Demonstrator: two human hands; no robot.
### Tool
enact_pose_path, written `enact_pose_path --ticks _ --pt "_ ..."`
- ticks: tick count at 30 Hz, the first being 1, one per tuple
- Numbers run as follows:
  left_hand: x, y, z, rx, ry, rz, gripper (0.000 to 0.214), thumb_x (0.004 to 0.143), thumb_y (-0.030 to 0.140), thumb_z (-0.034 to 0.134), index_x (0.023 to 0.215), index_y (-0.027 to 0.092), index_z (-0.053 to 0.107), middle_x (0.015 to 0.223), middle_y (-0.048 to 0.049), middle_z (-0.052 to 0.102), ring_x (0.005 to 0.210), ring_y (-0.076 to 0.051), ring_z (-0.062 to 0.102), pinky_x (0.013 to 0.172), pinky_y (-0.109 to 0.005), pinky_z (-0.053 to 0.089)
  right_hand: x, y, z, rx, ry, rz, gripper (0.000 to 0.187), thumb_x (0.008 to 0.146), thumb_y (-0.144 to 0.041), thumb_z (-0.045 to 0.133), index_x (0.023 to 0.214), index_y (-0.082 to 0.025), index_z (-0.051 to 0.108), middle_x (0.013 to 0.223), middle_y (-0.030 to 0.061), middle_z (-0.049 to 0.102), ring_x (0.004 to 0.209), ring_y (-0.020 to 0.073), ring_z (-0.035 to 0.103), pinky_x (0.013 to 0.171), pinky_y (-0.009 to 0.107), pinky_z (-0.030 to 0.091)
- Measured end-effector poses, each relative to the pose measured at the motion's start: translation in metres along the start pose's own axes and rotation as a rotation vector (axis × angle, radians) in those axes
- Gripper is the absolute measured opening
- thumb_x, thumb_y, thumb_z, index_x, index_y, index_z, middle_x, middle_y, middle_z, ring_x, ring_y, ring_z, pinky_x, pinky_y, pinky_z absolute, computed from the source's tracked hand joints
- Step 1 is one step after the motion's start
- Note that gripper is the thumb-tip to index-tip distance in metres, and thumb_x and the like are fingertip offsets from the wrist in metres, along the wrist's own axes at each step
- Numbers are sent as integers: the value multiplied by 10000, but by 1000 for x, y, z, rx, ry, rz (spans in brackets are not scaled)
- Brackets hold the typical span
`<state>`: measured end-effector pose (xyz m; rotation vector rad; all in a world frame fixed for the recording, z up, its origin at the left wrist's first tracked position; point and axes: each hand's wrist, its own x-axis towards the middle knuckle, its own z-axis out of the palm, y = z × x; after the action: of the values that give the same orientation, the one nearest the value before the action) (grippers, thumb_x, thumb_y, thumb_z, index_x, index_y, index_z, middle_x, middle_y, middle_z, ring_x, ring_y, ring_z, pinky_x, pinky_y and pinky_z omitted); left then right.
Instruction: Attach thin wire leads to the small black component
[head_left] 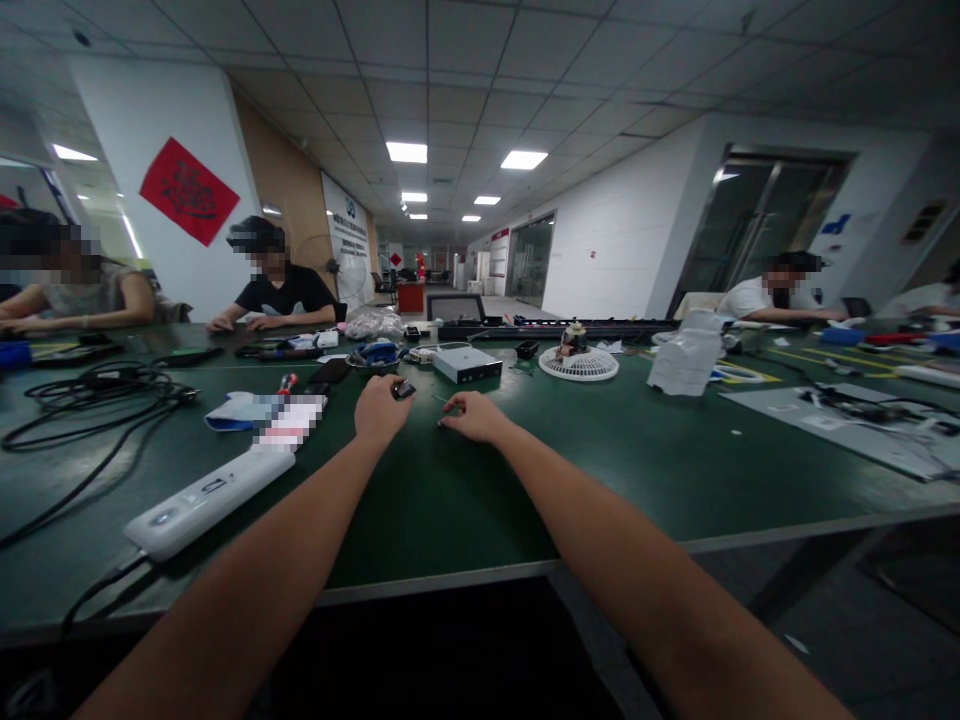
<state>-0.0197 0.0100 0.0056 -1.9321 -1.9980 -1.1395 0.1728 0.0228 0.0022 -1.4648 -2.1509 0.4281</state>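
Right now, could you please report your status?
Left hand holding small dark part; right hand pinching thin rod; silver box beyond both hands.

1 small dark part in left fingers, 1 thin rod in right fingers

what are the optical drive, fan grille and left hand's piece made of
Optical drive: likely sheet metal, flat grey sheen. Fan grille: probably moulded plastic, matte white, thin even ribs. Dark piece in the left hand: glossy, plastic or metal, too small to tell.

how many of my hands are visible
2: your left hand, holding a small dark part over the green table; your right hand, just right of it, pinching a slender item.
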Motion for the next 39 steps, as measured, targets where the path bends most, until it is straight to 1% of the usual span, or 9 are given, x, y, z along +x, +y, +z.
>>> enact_pose_path --ticks 7,10,14,21,23,25,27,34,39 --pt "0 -1 3 13 -56 18 347 763 380 649 1081 243 668 1055 -70 633 959 -232 620 811 -315 501 -1 -7 8 -150 -41 -13 304 757 -437 696 997 -252 718 967 54 691 863 197 628 687 260 447" --pt "0 -1 4 16 -76 21 350 752 371 656 1079 245 668 1056 -70 635 959 -234 619 812 -319 497 1 -6 11 -141 -27 1 268 768 -405 692 974 -237 726 986 68 703 894 211 629 708 267 446" --pt "0 0 3 12 -94 47 346 755 361 660 1077 234 670 1051 -76 638 967 -237 618 819 -324 494 2 -4 9 -92 4 -7 200 835 -357 624 877 -194 731 907 77 714 825 188 631 680 250 421" --pt "-2 3 5 21 -174 151 343 755 371 675 1075 248 681 1043 -59 637 937 -210 619 807 -294 488 5 2 -3 33 91 51 398 926 -420 466 786 -142 716 731 54 689 648 134 592 584 229 374" --pt "-2 4 6 14 -191 188 346 751 378 680 1073 250 685 1033 -54 639 911 -203 620 798 -289 487 8 6 -1 160 104 67 362 888 -430 526 791 -137 715 716 43 690 605 119 569 558 221 367" --pt "-3 6 6 -3 -209 225 355 747 371 687 1079 246 686 1026 -52 647 898 -199 620 799 -286 487 12 10 2 339 123 63 236 832 -350 615 835 -134 711 760 35 711 601 100 561 568 205 380" --pt "-3 8 6 -20 -238 266 355 741 348 695 1079 242 688 1022 -49 659 908 -200 622 809 -283 485 15 13 5 399 134 62 181 813 -285 634 888 -134 698 803 37 725 618 91 569 593 197 403" --pt "-6 16 2 -17 -269 414 354 751 385 685 1075 243 691 986 -38 702 887 -205 640 799 -287 484 15 15 6 397 175 -10 166 760 -257 688 880 -148 717 809 25 718 726 121 616 690 226 450" --pt "-7 18 0 -45 -265 462 347 765 391 680 1075 236 688 995 -31 719 865 -188 651 773 -269 490 12 12 2 368 189 -24 179 731 -247 726 881 -149 735 818 30 725 762 135 638 687 226 457"
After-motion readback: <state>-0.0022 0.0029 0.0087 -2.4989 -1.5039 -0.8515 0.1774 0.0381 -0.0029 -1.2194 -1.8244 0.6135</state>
